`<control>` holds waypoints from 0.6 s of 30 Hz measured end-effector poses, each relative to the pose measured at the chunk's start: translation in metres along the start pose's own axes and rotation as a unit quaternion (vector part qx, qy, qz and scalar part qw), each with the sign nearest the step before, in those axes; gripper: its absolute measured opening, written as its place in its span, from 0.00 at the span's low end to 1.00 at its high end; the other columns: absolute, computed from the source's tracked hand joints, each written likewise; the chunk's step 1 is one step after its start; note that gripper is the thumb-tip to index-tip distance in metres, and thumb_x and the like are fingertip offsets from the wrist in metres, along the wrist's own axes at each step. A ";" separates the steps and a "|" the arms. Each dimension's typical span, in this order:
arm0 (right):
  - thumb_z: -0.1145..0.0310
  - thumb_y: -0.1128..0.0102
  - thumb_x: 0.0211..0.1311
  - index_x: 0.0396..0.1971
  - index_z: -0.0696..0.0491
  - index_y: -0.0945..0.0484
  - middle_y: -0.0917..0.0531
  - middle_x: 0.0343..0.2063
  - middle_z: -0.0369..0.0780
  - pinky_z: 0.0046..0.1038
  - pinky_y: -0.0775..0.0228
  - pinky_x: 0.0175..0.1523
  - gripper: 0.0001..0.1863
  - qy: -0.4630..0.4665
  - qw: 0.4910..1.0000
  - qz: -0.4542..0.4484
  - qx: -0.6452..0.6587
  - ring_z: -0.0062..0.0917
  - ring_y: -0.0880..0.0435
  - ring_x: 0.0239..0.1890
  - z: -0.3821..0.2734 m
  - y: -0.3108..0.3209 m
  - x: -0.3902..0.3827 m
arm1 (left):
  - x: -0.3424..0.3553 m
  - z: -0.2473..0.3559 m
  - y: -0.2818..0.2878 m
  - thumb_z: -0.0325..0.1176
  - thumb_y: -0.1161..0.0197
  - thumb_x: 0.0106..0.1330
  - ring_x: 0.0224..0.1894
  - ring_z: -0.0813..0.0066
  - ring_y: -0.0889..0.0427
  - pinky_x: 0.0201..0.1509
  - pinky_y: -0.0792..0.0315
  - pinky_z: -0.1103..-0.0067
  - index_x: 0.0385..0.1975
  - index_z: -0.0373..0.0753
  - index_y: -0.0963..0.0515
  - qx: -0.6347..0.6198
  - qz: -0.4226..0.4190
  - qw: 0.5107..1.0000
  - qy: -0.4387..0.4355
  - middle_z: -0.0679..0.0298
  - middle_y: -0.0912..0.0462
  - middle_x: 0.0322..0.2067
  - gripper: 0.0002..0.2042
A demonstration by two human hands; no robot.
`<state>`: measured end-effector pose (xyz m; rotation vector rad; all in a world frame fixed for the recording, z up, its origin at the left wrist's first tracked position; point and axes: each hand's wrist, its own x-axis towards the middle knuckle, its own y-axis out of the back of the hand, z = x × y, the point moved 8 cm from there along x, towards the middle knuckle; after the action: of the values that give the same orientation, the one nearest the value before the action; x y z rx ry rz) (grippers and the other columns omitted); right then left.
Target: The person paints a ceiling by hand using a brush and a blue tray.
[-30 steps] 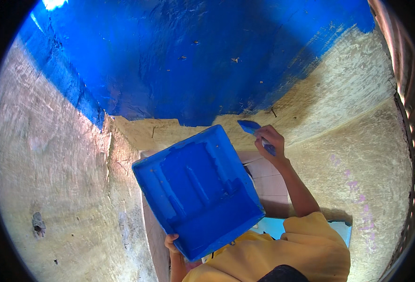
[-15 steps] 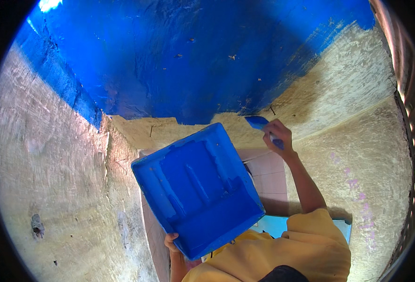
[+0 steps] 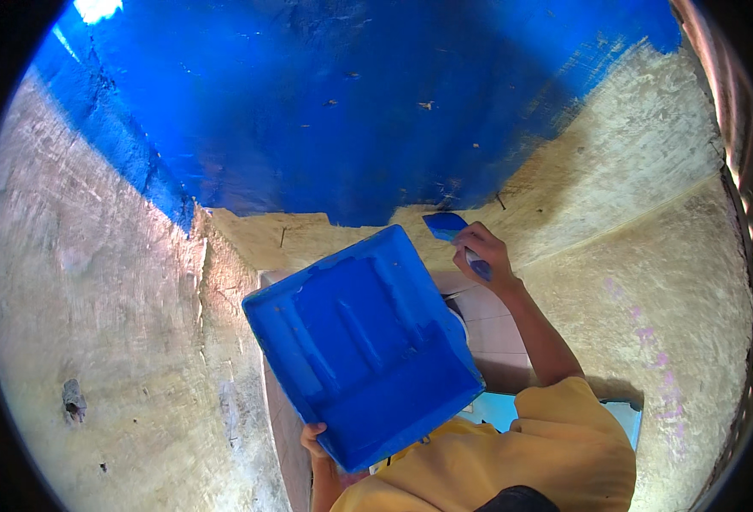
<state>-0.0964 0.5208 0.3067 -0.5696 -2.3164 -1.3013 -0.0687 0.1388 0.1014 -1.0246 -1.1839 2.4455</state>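
My left hand (image 3: 314, 439) grips the lower left edge of a blue paint tray (image 3: 421, 294), which tilts in front of my body. Wet blue paint coats its ridged slope and its deeper end. In my right hand (image 3: 489, 254) is a paintbrush (image 3: 443, 225), its bristles loaded with blue and pointing up and left. The brush is just below the ragged lower border of the blue paint on the wall (image 3: 334, 136); whether the bristles touch the wall, I cannot tell.
Bare, rough plaster walls stand on the left (image 3: 95, 299) and right (image 3: 650, 316). Thin nails (image 3: 500, 201) stick out below the painted area. A light-blue surface (image 3: 502, 410) shows behind my yellow sleeve, and pale tiles (image 3: 492, 328) lie below.
My right hand has moved the paintbrush a little to the left, toward the tray's top corner. The tray has stayed almost in place in my left hand.
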 end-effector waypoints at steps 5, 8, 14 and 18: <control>0.83 0.41 0.44 0.28 0.57 0.24 0.22 0.30 0.42 0.23 0.29 0.32 0.09 0.002 0.995 0.086 -0.055 0.27 0.22 0.28 -0.011 0.042 0.020 | -0.007 0.000 0.022 0.35 0.48 0.41 0.49 0.55 0.27 0.56 0.32 0.67 0.54 0.31 0.35 0.038 0.031 0.999 0.017 0.52 0.26 0.47 0.33; 0.81 0.41 0.45 0.27 0.57 0.25 0.21 0.30 0.41 0.23 0.30 0.31 0.07 0.063 0.982 0.147 -0.105 0.27 0.22 0.27 -0.036 0.061 0.012 | -0.008 0.000 0.016 0.35 0.48 0.41 0.49 0.56 0.27 0.56 0.32 0.67 0.54 0.31 0.35 0.014 0.010 1.000 0.022 0.52 0.26 0.47 0.33; 0.80 0.41 0.45 0.26 0.55 0.25 0.21 0.30 0.41 0.23 0.30 0.31 0.06 -0.035 0.998 0.020 -0.039 0.28 0.22 0.27 -0.010 -0.003 0.011 | -0.006 0.009 0.000 0.34 0.48 0.40 0.49 0.55 0.27 0.56 0.32 0.66 0.54 0.31 0.36 0.010 0.012 1.000 -0.006 0.52 0.27 0.47 0.34; 0.80 0.43 0.48 0.27 0.58 0.23 0.21 0.29 0.41 0.23 0.28 0.33 0.05 0.008 0.992 0.090 -0.092 0.29 0.20 0.30 -0.013 0.031 0.021 | -0.008 0.009 0.001 0.34 0.48 0.40 0.50 0.54 0.28 0.57 0.33 0.65 0.55 0.31 0.37 0.002 0.014 1.000 0.006 0.51 0.27 0.49 0.34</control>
<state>-0.0951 0.5273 0.3451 -0.8052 -2.0888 -1.4341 -0.0689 0.1285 0.1089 -1.0594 -1.1682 2.4587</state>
